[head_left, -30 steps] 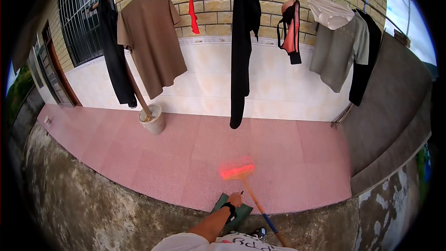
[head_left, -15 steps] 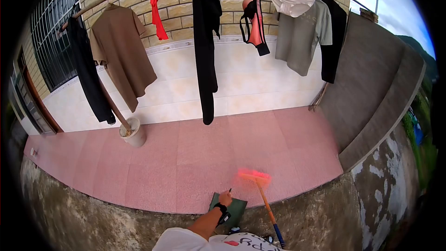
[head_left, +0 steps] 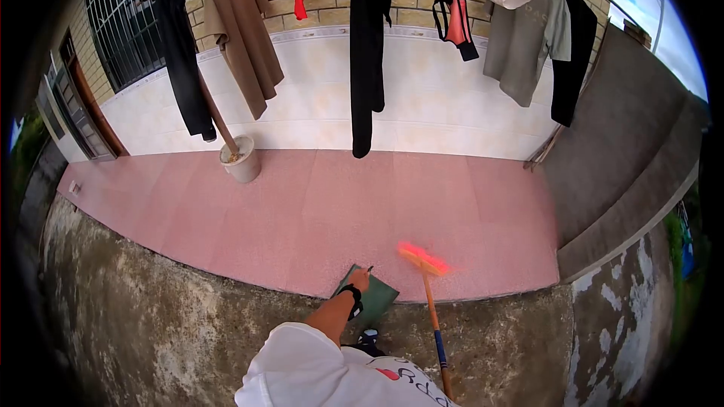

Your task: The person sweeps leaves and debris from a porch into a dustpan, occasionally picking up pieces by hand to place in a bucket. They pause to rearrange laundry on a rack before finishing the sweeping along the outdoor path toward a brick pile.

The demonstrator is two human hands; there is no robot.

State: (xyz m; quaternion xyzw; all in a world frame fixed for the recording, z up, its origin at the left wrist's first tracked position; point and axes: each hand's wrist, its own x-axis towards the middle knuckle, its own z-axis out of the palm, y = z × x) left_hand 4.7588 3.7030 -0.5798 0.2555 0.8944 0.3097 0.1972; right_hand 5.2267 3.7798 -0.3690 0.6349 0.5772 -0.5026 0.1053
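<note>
My left hand, with a dark band at the wrist, is closed around the dark handle of a green dustpan. The dustpan lies tilted across the edge where pink tiles meet rough concrete. To its right, a broom with bright pink-red bristles and a wooden head touches the pink floor, its bristles blurred. The broom's orange and blue stick runs down past the bottom of the view. My right hand does not show.
Clothes hang from a pole above, among them a brown shirt and long black trousers. A pale bucket holds the pole's post. A grey slab wall bounds the right side. Stained concrete lies in front.
The view has shifted, so the wall and clothes appear higher and further right. The broom head has turned, its right end now lower. The dustpan stays in my left hand.
</note>
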